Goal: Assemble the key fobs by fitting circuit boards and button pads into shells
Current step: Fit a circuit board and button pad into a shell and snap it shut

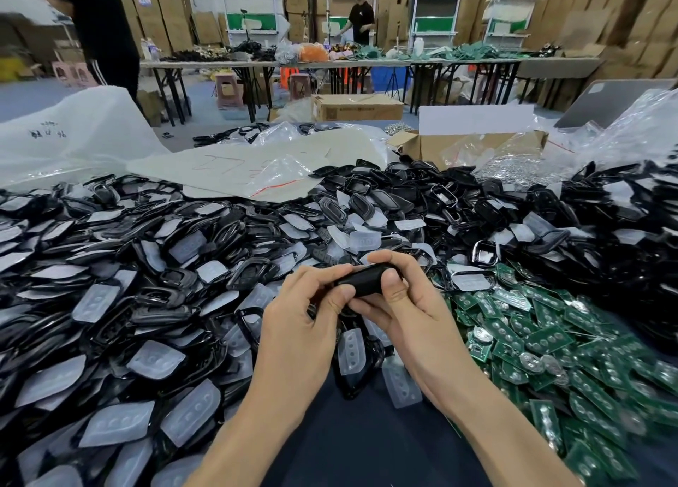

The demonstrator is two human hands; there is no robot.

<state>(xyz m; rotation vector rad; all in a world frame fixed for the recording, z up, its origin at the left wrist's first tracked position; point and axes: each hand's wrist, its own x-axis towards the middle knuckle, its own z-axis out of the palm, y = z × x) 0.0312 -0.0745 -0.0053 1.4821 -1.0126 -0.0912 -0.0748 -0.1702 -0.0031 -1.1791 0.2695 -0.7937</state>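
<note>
Black oval plastic key-fob shell (367, 280) sits pinched between both thumbs and curled fingers of left hand (301, 325) and right hand (400, 310), green circuit boards (543, 340) heaped beyond the right fingers.

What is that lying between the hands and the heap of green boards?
In the head view, between the hands holding a black shell and the green boards lie a few black frames and one clear button pad.

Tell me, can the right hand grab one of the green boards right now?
Probably not yet: the right hand and left hand both clasp the black shell. The green boards lie uncovered just beside it, so nothing else blocks it.
</note>
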